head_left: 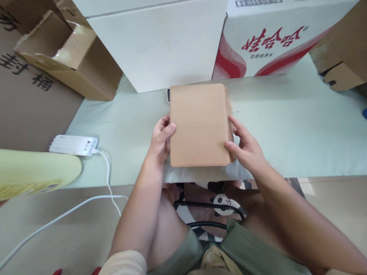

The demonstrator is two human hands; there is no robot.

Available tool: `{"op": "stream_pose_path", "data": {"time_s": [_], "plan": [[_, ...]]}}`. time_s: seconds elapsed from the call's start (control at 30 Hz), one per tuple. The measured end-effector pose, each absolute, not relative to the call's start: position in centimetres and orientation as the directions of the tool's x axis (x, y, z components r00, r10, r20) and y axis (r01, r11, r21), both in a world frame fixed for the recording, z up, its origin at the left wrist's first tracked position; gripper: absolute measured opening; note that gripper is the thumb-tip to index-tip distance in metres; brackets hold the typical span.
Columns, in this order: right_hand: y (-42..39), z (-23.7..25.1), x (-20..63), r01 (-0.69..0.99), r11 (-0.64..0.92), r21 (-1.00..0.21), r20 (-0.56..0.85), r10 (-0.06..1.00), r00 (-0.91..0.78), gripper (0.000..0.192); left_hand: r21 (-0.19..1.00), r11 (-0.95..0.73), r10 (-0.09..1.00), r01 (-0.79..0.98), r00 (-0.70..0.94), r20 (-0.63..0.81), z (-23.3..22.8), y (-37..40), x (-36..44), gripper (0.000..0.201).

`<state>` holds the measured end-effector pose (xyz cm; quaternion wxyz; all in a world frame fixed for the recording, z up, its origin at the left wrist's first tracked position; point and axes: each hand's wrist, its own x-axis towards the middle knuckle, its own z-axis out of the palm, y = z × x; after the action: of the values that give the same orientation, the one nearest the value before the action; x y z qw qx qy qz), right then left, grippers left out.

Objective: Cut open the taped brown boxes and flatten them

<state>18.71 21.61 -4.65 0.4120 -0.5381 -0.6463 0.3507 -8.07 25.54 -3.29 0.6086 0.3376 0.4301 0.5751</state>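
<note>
A plain brown cardboard box (199, 126) is between my two hands, near the front edge of the table in the head view. My left hand (162, 137) grips its left side, thumb at the edge of the top face and fingers lower down along the side. On the opposite side my right hand (245, 145) presses with thumb and fingertips near the right edge. The box's underside is hidden, so I cannot tell if it rests on the table. Behind its upper left corner, a small dark object with a white rim (168, 96) peeks out.
A light green cloth covers the table (286, 133). Behind stand a large white box (160, 46) and a white and red carton (263, 49). An open cardboard box (91, 65) is at left, another (344, 53) at right. A power bank (74, 145) trails a white cable (108, 172).
</note>
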Motion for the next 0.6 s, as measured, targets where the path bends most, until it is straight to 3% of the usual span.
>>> {"op": "stream_pose_path", "data": {"time_s": [0.13,0.33,0.47,0.6], "plan": [[21.4,-3.9,18.4,0.428,0.169,-0.888,0.184,0.983,-0.007,0.073,0.904,0.051,0.985,-0.424,-0.128,-0.115,-3.7,26.4,-8.5,0.063],[21.8,-5.0,18.4,0.300,0.140,-0.944,0.189,0.971,0.143,0.073,0.890,-0.067,0.978,-0.450,-0.206,-0.031,-3.8,26.9,-10.0,0.040],[22.6,-6.6,19.2,0.236,0.142,-0.961,0.192,0.959,0.208,0.073,0.893,-0.046,0.999,-0.448,-0.032,0.035,-3.9,26.2,-9.9,0.050],[22.8,-6.4,19.3,0.222,0.243,-0.944,0.278,0.950,0.140,0.084,0.964,-0.003,0.979,-0.264,0.196,0.056,-4.6,25.8,-9.0,0.073]]}}
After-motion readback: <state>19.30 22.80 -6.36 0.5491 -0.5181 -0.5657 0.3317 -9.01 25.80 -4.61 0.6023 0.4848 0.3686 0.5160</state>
